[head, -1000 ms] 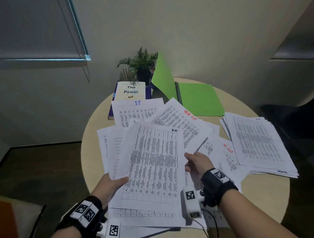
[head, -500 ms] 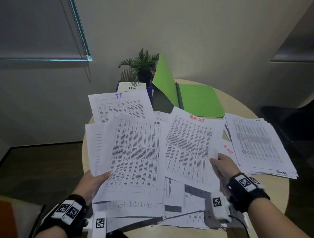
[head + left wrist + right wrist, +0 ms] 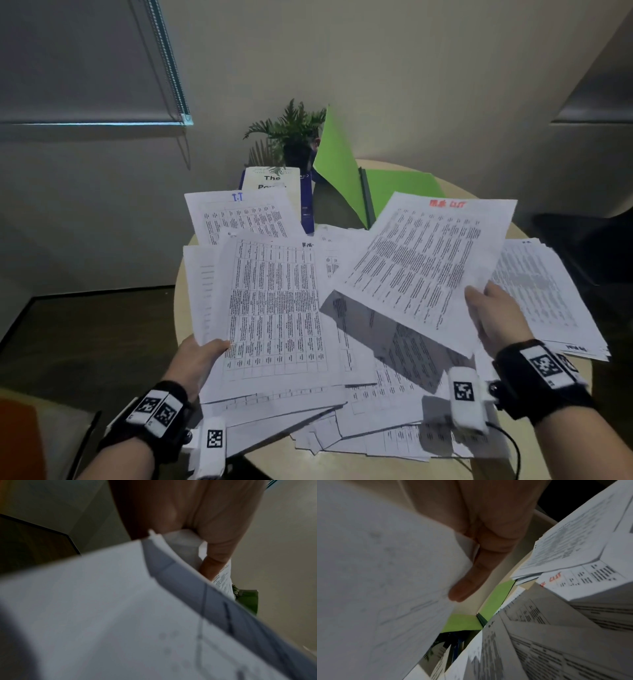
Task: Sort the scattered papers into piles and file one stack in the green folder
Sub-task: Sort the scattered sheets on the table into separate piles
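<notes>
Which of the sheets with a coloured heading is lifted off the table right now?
The red-headed sheet, held up by the right hand. The blue-headed sheet sits behind the bundle in the left hand.

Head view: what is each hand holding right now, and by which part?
The left hand grips a fanned bundle of sheets at its lower left edge. The right hand pinches a red-headed sheet at its lower right corner.

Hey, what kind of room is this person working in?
Probably a small office or study corner: a round pale wooden table against a plain wall, strewn with printed table sheets, with an open green folder, a potted fern and a window roller blind.
</notes>
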